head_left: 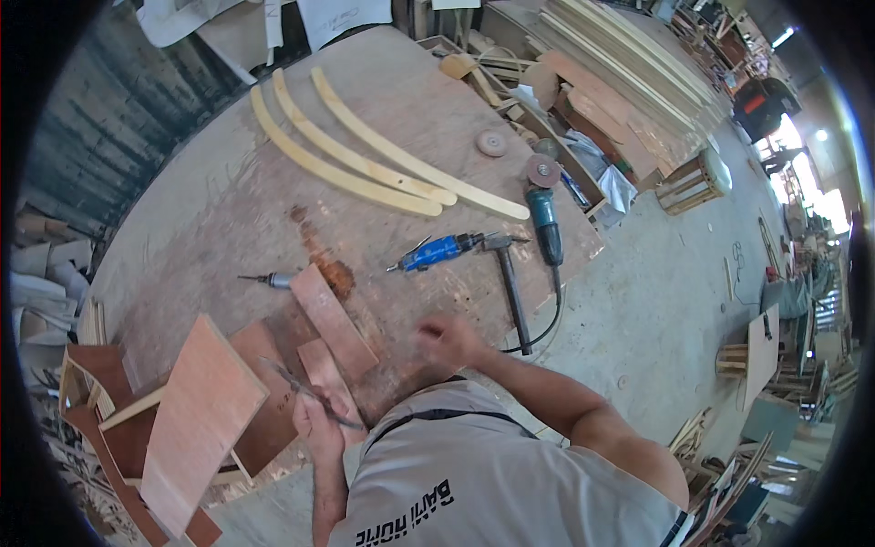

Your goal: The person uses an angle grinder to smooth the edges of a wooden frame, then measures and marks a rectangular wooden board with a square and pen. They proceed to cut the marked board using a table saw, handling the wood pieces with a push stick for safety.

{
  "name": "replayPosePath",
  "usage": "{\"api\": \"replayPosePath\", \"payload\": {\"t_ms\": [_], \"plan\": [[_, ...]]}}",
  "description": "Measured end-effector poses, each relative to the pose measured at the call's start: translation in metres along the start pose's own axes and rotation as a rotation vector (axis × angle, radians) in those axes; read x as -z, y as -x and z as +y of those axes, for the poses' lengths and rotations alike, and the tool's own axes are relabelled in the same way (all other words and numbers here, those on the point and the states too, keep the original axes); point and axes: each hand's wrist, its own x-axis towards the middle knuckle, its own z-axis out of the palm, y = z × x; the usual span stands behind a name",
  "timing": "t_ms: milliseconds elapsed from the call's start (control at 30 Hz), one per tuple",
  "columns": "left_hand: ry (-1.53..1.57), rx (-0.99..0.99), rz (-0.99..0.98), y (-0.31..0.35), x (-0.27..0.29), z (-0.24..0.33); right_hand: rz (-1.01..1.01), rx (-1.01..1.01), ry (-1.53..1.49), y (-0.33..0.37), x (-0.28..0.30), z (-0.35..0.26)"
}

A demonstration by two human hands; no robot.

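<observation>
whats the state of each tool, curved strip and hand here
Dark tool: held, exact type unclear
Left hand: closed around the dark tool
Right hand: blurred, grip unclear
Blue tool: lying down
Grey tool: lying down
Hammer: lying flat
Grinder: lying, disc fitted, cord attached
Three curved strips: lying flat, bowed

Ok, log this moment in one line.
left hand: gripping slim dark tool; right hand: blurred, grip unclear; blue cylindrical power tool: lying on brown wooden table
</observation>
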Motion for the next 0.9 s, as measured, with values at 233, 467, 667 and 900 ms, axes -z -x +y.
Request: {"api": "replayPosePath", "payload": {"t_ms": [233,467,667,900], "plan": [[-0.295,0.256,0.034,-0.001,0.002,-0.004,0.606,-0.213,0.115,-0.013,0.118,0.07],[-0.492,0.553,0.045,0.016,0.033,-0.04,1.132,-0.376,0.338,-0.031,0.252,0.13],[-0.733,0.68,-0.055,0.031,0.036,-0.043,1.031,-0.246,0.689,-0.107,0.385,0.3],[-1.011,0.701,-0.132,-0.033,-0.02,-0.019,0.449,-0.486,0.935,-0.161,0.472,0.455]]}}
